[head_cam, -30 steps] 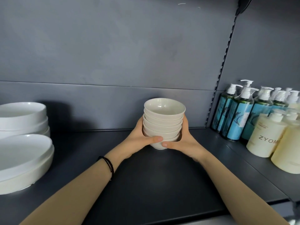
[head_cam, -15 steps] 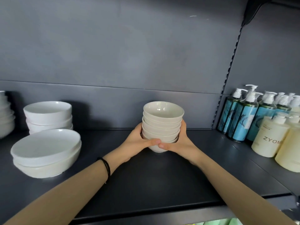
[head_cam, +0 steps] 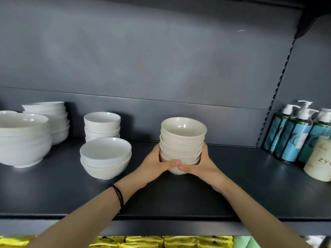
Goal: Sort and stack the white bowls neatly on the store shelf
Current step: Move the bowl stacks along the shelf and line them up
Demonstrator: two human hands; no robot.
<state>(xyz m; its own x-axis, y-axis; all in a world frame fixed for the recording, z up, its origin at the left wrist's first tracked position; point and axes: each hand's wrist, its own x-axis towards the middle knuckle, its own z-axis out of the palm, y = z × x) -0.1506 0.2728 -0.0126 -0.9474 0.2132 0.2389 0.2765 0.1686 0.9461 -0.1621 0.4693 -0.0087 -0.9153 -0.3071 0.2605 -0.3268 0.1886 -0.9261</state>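
Grip on the load is two-handed: the left grip (head_cam: 155,163) and the right grip (head_cam: 200,165) curl round the lower bowls of the stack of small bowls (head_cam: 181,140) from either side. The thumbs meet at the front and the fingers are wrapped out of sight behind. The upper bowls stand free above the hands, held only by their nesting.

The stack sits at the middle of the dark shelf (head_cam: 232,185), upright or very nearly so. Its foot is at the shelf surface, though I cannot tell whether it touches or hangs just clear.

The bowls look like glazed ceramic, so I judge them stiff, smooth enough to slip, and easily chipped at the rims. Nested together they should be fairly heavy for their size. A hold low on the stack carries the weight well. It leaves the top bowls free to rock or slide if the stack tips, so the stack should be kept level and set down gently on its foot.

To the left, apart from the hands, is a pair of wider bowls (head_cam: 105,156), with a short stack of straight-sided bowls (head_cam: 102,125) just behind it. Farther left are the large bowls (head_cam: 23,138) and another stack (head_cam: 53,119) at the back.

At the right end of the shelf, well apart from the hands, are pump bottles (head_cam: 293,136) and a cream bottle (head_cam: 320,158). Yellow packets (head_cam: 143,241) show on the level below.
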